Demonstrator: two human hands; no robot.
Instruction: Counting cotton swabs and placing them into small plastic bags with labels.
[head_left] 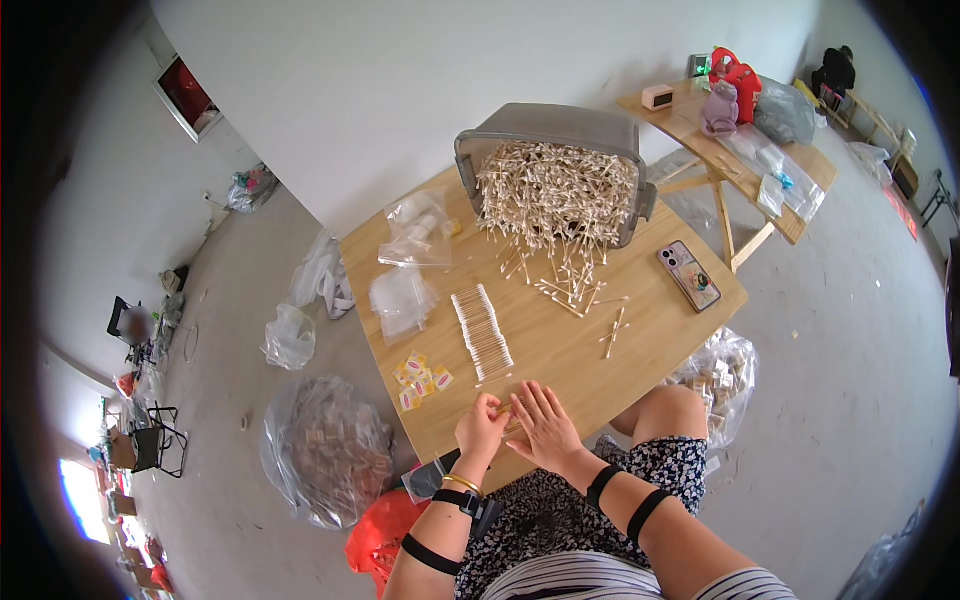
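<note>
While seated at a wooden table (640, 375), face a grey plastic bin (560, 122) tipped on its side. Hold the right hand (546, 430) at the front edge with fingers straight, thumb apart; hold the left hand (481, 428) just beside it with fingers bent, cannot tell whether clamped on anything. See a patterned smartphone (689, 276) at right, yellow-and-white cards (441, 378) at left, and cotton swabs (482, 332) spilled from the bin and lined up in a row near the cards.

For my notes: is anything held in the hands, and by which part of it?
Cannot be told: the curled left hand and flatter right hand leave any small hold unclear.
</note>
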